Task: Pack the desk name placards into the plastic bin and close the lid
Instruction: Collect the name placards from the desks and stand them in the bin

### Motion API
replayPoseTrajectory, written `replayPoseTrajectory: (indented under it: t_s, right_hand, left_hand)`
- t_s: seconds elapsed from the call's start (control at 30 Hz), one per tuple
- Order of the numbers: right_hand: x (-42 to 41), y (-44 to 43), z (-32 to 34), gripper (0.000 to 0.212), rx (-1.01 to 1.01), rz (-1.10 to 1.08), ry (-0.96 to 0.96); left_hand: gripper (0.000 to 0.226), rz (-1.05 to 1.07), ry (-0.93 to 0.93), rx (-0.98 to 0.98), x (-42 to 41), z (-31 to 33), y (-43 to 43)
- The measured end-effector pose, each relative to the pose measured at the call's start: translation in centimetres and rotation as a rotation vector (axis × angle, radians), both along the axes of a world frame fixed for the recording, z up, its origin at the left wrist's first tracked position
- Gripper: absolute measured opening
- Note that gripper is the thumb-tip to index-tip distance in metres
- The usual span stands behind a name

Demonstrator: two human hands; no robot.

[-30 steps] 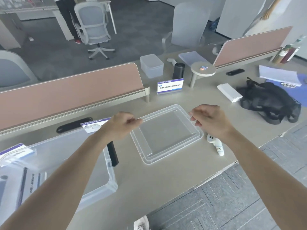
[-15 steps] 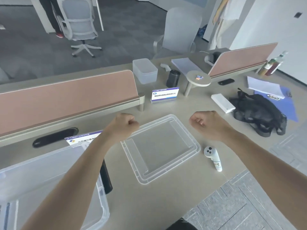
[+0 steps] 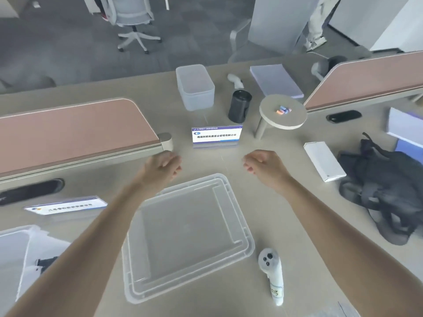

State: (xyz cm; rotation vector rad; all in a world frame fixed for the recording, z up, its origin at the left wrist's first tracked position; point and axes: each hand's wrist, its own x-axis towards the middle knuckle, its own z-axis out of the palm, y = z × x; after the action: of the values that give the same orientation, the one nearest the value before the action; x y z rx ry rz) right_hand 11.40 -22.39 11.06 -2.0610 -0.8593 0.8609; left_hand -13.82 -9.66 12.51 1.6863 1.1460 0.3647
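Observation:
A clear plastic lid [image 3: 187, 234] lies flat on the desk in front of me. Beyond it stands a white and blue name placard [image 3: 216, 136], upright, facing me. A second placard [image 3: 66, 205] lies at the left near the clear plastic bin [image 3: 16, 250], whose corner shows at the lower left. My left hand [image 3: 162, 167] and my right hand [image 3: 263, 165] hover past the lid's far edge, either side of the space before the upright placard. Both have loosely curled fingers and hold nothing.
Pink desk dividers [image 3: 75, 129] run along the left and at the far right [image 3: 366, 81]. A small lidded container [image 3: 194, 88], a black cylinder [image 3: 239, 106], a round stand [image 3: 282, 112], a white box [image 3: 324, 161], a black backpack [image 3: 384, 186] and a white controller [image 3: 272, 275] sit around.
Both hands let go of the lid, which now lies on the desk, and moved forward toward the upright placard. The view has shifted forward and to the right.

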Motion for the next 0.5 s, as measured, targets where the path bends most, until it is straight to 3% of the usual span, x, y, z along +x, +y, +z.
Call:
replayPoseTrajectory:
  t_s: [0.07, 0.17, 0.27, 0.4, 0.5]
  right_hand:
    - [2.5, 1.9, -1.4, 0.026, -0.003, -0.058, 0.032]
    - [5.4, 4.9, -3.7, 0.041, -0.032, -0.136, 0.054]
    - [7.8, 8.0, -6.1, 0.037, -0.06, -0.162, 0.142]
    - [9.8, 11.9, -8.9, 0.035, -0.075, -0.172, 0.208]
    - [10.8, 14.3, -11.1, 0.038, -0.099, -0.24, 0.396]
  left_hand:
    - [0.049, 0.096, -0.032, -0.006, 2.9, -0.5, 0.9]
    - [0.027, 0.264, -0.053, 0.004, 6.3, -2.2, 2.0]
    - [0.02, 0.365, -0.047, -0.069, 9.0, -5.0, 3.6]
    - [0.042, 0.458, -0.008, -0.21, 12.6, -9.3, 6.7]
    - [0.078, 0.554, -0.006, -0.263, 15.4, -11.2, 8.1]
